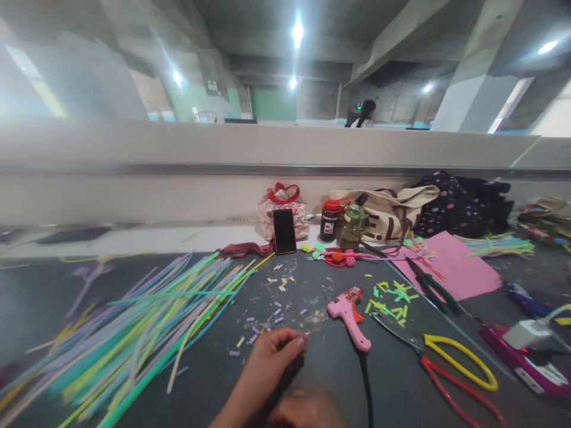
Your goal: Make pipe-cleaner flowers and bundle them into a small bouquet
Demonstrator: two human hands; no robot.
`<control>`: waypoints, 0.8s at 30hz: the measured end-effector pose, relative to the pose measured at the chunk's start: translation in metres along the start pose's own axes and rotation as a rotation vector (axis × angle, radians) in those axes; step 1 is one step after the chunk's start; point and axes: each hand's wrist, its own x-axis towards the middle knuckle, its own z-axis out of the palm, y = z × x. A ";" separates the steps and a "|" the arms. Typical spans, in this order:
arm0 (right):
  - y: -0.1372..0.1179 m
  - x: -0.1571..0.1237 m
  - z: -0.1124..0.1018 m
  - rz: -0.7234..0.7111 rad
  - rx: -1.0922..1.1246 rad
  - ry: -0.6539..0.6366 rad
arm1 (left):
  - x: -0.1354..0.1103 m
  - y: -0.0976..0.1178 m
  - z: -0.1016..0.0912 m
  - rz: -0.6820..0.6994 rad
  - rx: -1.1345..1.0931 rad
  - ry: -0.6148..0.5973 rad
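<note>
My left hand [279, 351] is above the dark table with its fingers curled and the thumb pressed against the index finger. Whatever lies in that pinch, if anything, is too small to name. My right hand [307, 409] is at the bottom edge just below it, blurred by motion, so its fingers cannot be read. Small cut purple pieces [277, 312] lie scattered beyond my left hand, with cream pieces [282, 288] farther back. A pink hot glue gun [347, 318] rests on its side to the right, its black cord running toward me.
Long coloured strips [147, 327] cover the left. On the right are green cut bits [392, 303], scissors with red and yellow handles [459, 362], pliers [430, 282], pink paper [459, 267] and a purple power strip [521, 356]. A phone [284, 232] and bottles [330, 220] stand behind.
</note>
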 end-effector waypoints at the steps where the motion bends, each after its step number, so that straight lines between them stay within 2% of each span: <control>1: -0.004 0.001 -0.002 0.006 0.042 0.059 | 0.000 0.000 0.001 -0.001 -0.015 0.005; 4: -0.012 0.000 -0.008 0.031 0.188 0.163 | 0.000 0.002 0.000 0.036 -0.007 0.050; 9: -0.008 -0.003 -0.011 0.079 0.284 0.165 | 0.001 0.005 -0.002 0.093 0.062 0.084; 15: -0.006 -0.005 -0.009 0.001 0.276 0.184 | 0.002 0.001 0.002 0.077 0.075 0.038; 24: -0.008 -0.006 -0.008 0.013 0.204 0.171 | 0.002 0.001 0.001 0.081 0.029 0.091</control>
